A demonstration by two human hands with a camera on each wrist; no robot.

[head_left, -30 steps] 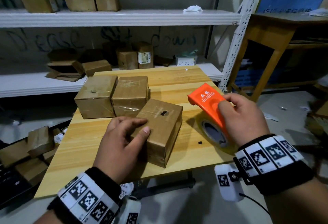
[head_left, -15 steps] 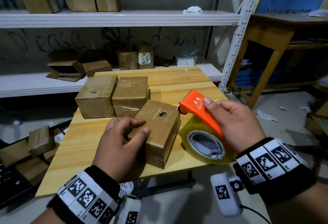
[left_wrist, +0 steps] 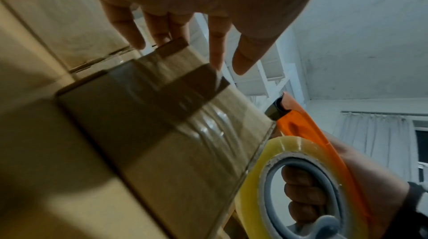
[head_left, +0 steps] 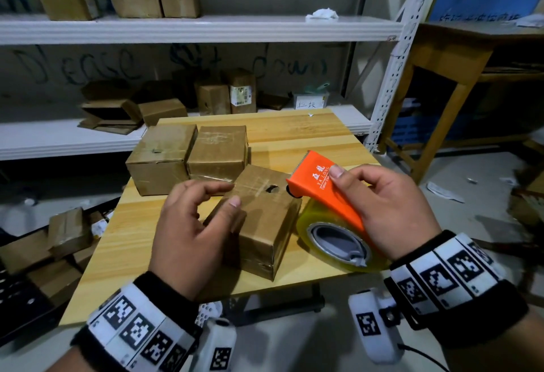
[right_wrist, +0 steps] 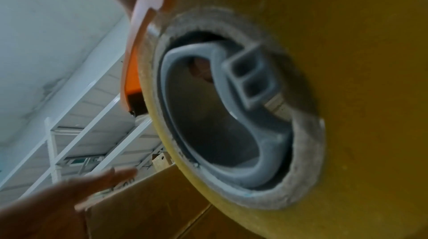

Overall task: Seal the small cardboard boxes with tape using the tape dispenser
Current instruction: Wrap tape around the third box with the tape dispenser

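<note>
A small brown cardboard box (head_left: 265,218) with a hole in its top stands near the front of the wooden table (head_left: 294,136); old tape crosses its top (left_wrist: 162,114). My left hand (head_left: 228,194) hovers just over its near-left corner, fingers relaxed, holding nothing. My right hand (head_left: 353,195) grips the orange tape dispenser (head_left: 321,189), thumb on its top and fingers (left_wrist: 301,197) through the grey core. Its clear yellowish tape roll (head_left: 332,242) sits against the box's right side, and the cutter end reaches over the top right edge. The roll (right_wrist: 347,96) fills the right wrist view.
Two more taped boxes (head_left: 160,156) (head_left: 217,150) stand side by side behind the near one. White shelves (head_left: 206,28) behind the table carry several more boxes. Loose boxes (head_left: 67,233) lie on the floor at left. A wooden table (head_left: 450,56) stands at right.
My right hand swung the dispenser left until the roll met the box's right side. My left hand let go of the box and lifted slightly.
</note>
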